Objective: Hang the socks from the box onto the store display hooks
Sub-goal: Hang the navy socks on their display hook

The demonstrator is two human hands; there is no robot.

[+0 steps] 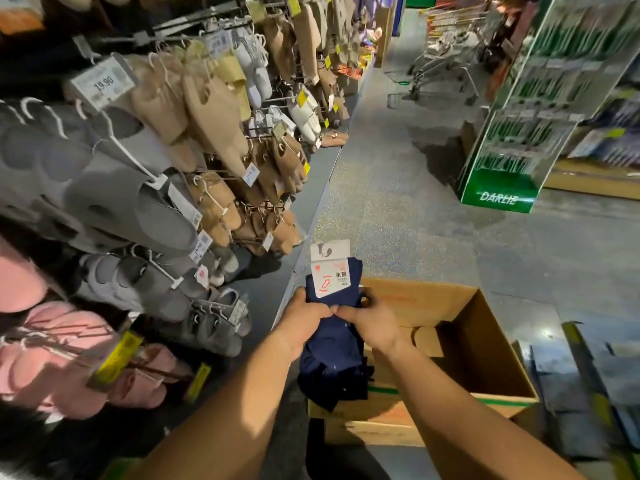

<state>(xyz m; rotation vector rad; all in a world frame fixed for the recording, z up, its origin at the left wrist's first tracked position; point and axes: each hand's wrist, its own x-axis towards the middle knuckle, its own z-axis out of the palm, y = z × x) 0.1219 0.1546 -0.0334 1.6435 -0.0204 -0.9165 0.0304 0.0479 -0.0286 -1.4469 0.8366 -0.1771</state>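
The thumbs of both hands meet, tip to tip, on the front of a bundle of dark navy socks (334, 341), and the other fingers curl round behind the fabric. The left hand (304, 315) grips the bundle's left edge and the right hand (369, 318) grips its right edge, so the socks are pinched between them, held upright in the air. At the top of the bundle stands a white paper header card with red print (329, 268), with a hanging hole near its upper end. The lower ends of the socks hang down over the near left corner of an open brown cardboard box (485, 344), which sits on the speckled grey floor (398, 188) just right of the hands. To the left runs a display rack of grey, beige and pink slippers on wire hooks (156, 174), with white price tags. Farther off on the right stands a green cardboard display stand marked DARLIE (502, 192), with metal shopping trolleys (446, 60) beyond it.
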